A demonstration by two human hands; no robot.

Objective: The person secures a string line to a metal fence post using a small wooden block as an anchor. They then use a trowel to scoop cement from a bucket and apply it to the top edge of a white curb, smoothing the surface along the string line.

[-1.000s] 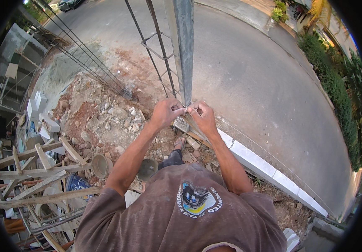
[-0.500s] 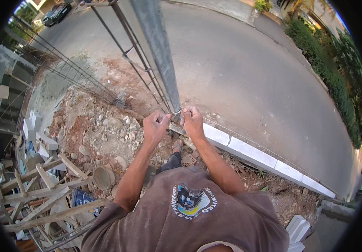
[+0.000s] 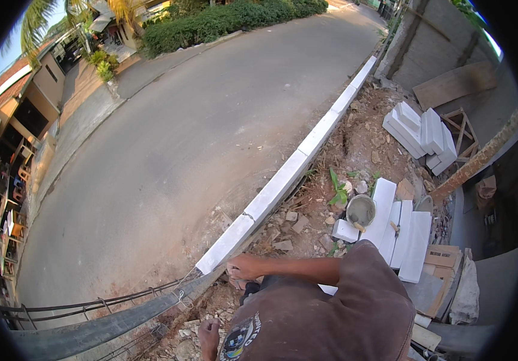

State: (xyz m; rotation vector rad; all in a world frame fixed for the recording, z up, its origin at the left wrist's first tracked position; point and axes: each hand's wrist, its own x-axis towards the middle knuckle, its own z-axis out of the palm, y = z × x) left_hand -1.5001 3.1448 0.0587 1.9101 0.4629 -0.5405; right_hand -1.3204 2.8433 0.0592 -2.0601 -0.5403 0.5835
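While pale string (image 3: 180, 295) lies looped against the post (image 3: 105, 328), the right hand (image 3: 244, 267) curls near its foot, the left hand (image 3: 209, 334) apart from it; whether either grips anything, I can't tell.

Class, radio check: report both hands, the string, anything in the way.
Left hand low, grip unclear. Right hand near end of white block row, grip hidden. String loops at grey post, apart from both hands. Rebar alongside.
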